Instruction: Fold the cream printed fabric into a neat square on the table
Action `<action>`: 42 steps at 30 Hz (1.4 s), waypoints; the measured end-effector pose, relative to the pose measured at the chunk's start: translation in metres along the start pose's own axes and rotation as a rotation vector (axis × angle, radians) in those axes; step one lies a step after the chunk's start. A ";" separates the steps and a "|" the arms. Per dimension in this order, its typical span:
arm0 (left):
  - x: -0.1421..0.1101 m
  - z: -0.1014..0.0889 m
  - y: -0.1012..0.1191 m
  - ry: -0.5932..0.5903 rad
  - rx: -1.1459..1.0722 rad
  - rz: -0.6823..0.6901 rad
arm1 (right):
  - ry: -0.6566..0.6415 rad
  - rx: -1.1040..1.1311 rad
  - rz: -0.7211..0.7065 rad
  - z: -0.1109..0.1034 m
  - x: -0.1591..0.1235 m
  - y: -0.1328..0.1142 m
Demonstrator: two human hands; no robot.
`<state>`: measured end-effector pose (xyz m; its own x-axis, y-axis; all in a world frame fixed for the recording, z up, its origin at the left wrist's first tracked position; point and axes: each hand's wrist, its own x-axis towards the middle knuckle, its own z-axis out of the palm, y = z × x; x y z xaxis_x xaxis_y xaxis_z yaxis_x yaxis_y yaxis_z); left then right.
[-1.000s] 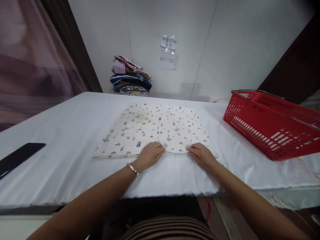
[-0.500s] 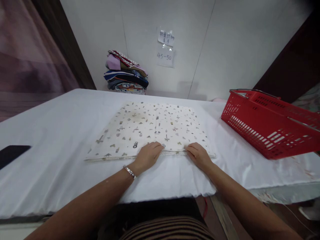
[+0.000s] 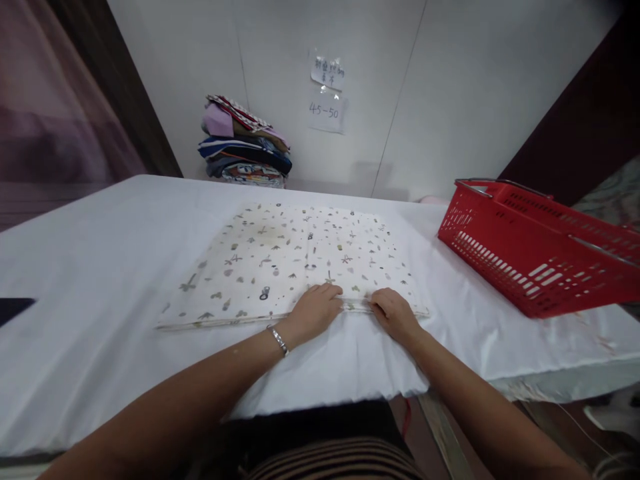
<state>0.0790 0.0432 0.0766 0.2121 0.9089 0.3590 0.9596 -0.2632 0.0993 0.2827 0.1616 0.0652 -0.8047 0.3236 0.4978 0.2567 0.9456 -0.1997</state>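
Note:
A folded cream-white cloth (image 3: 287,260) with small plant and figure prints lies flat on the white-covered table. Along its near edge, several layers show. My left hand (image 3: 318,310), with a silver bracelet at the wrist, has its fingers closed on that edge near the middle. A short way to the right, my right hand (image 3: 395,316) pinches the same edge near the cloth's right corner. Thumbs and the gripped layers are partly hidden under the fingers.
A red plastic basket (image 3: 505,247) with metal handles stands on the right of the white table cover (image 3: 115,267). A stack of folded fabrics (image 3: 245,147) sits against the back wall. A dark phone-like slab (image 3: 15,309) is at the left edge. Paper signs (image 3: 326,112) hang behind.
My left hand has slid right along the near edge, closer to my right hand. Both still grip the cloth. The camera view has shifted, so the dark slab is now mostly out of view.

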 end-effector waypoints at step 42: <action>-0.006 0.005 0.006 0.029 0.117 0.156 | -0.023 -0.133 -0.146 -0.002 -0.009 -0.011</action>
<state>0.0847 0.0372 0.0706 0.3565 0.8499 0.3880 0.9307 -0.3595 -0.0676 0.2876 0.1482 0.0646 -0.8501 0.1830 0.4938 0.2036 0.9790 -0.0124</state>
